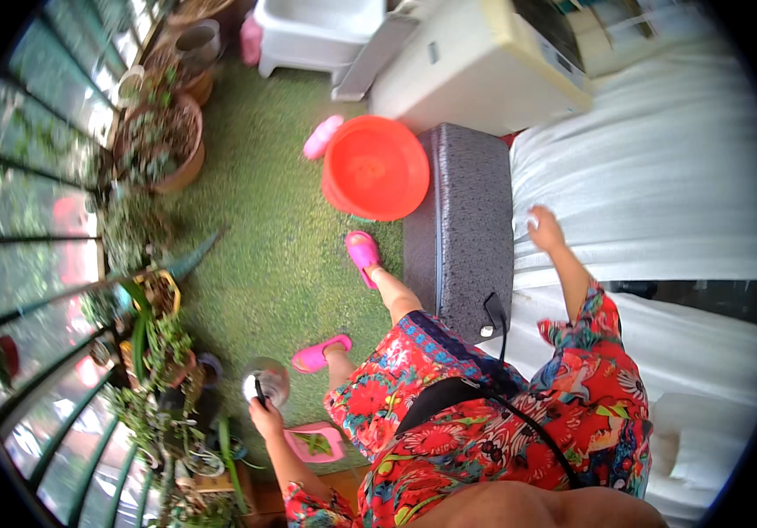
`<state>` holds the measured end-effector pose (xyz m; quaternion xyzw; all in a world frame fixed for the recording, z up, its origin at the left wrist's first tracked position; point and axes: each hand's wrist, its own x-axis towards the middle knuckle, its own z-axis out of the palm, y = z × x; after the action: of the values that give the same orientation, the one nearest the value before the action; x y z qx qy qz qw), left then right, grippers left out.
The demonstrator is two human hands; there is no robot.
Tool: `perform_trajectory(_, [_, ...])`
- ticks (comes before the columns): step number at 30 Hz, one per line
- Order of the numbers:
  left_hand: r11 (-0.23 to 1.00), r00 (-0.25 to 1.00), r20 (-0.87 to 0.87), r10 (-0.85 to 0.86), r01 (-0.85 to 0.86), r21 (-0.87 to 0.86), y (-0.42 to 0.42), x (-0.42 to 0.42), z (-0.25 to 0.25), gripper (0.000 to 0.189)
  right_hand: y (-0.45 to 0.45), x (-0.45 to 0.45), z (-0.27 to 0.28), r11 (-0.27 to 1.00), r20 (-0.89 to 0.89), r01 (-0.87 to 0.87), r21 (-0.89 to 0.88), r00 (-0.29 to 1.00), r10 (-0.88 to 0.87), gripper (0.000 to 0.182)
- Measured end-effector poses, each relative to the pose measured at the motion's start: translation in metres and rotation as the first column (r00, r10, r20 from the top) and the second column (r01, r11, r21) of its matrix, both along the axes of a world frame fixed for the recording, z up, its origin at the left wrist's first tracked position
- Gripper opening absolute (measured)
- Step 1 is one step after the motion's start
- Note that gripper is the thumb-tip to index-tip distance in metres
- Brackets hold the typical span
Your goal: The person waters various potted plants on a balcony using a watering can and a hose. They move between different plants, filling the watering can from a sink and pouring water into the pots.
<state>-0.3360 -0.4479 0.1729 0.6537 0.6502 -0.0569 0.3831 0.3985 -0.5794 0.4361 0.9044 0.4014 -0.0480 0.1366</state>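
My left hand [266,417] grips the black handle of a shiny round metal vessel [275,383], which looks like a kettle; blur hides its details. It hangs over the green turf, close to the potted plants. On the other side, my right hand [545,230] is raised beside a white cloth drape [623,191], its fingers curled. A small white patch shows at the fingertips, and I cannot tell whether it is a held thing or the cloth behind. Ahead of my feet stands an orange-red plastic basin [376,168], against a grey patterned box-shaped bench [474,224].
Potted plants [157,142] line the railing [35,241] on the left. A pink tray [316,442] with green leaves lies near my left foot. A pink slipper [322,137] touches the basin's side. Farther ahead are a white plastic tub [319,33] and a cream appliance [458,72].
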Motion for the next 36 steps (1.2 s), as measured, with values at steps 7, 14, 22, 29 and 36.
perform_trajectory(7, [0.992, 0.992, 0.064, -0.106, 0.101, 0.074, 0.075, 0.134, 0.162, 0.022, 0.052, 0.178, 0.13, 0.926, 0.288, 0.259, 0.274, 0.897, -0.336, 0.059])
perform_trajectory(14, [0.97, 0.96, 0.166, -0.226, 0.207, 0.126, 0.16, 0.241, 0.245, 0.018, 0.142, 0.309, 0.157, 0.861, 0.167, 0.4, 0.314, 0.869, -0.465, 0.067])
perform_trajectory(22, [0.942, 0.938, 0.13, -0.323, 0.306, 0.137, 0.205, 0.345, 0.299, 0.019, 0.158, 0.396, 0.135, 0.889, 0.147, 0.337, 0.312, 0.907, -0.395, 0.066])
perform_trajectory(29, [0.91, 0.917, 0.051, -0.395, 0.384, 0.155, 0.255, 0.381, 0.319, 0.023, 0.129, 0.44, 0.146, 0.934, 0.206, 0.235, 0.267, 0.933, -0.294, 0.055])
perform_trajectory(36, [0.854, 0.863, 0.142, -0.485, 0.432, 0.291, 0.321, 0.389, 0.349, 0.029, 0.255, 0.204, 0.111, 0.69, 0.234, -0.207, 0.694, 0.971, 0.056, 0.033])
